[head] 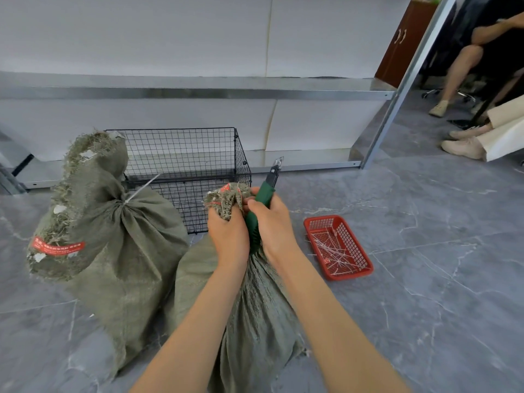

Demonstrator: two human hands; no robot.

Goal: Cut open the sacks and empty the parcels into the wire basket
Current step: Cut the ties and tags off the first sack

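**Gripping the near sack's neck, knife in hand — no cut made yet**

The left hand clamps round the bunched neck of the near sack, which stands on the floor just in front of the basket. The right hand is wrapped round the green knife, its blade pointing up and away from the cloth.

Judged from this view, the task is at an early stage. The basket holds no parcels, the near sack looks closed, and the far sack at left is bound with a white tie. The red tray at right holds loose cut ties — probably from other sacks, though no opened sack is in view. Left to do: cut both sacks and tip them out.

Hidden points:
- The near sack's tie, if it has one, is covered by the hands.
- The parcels are unseen inside the cloth.
- The knife's lower handle sits between the palms.
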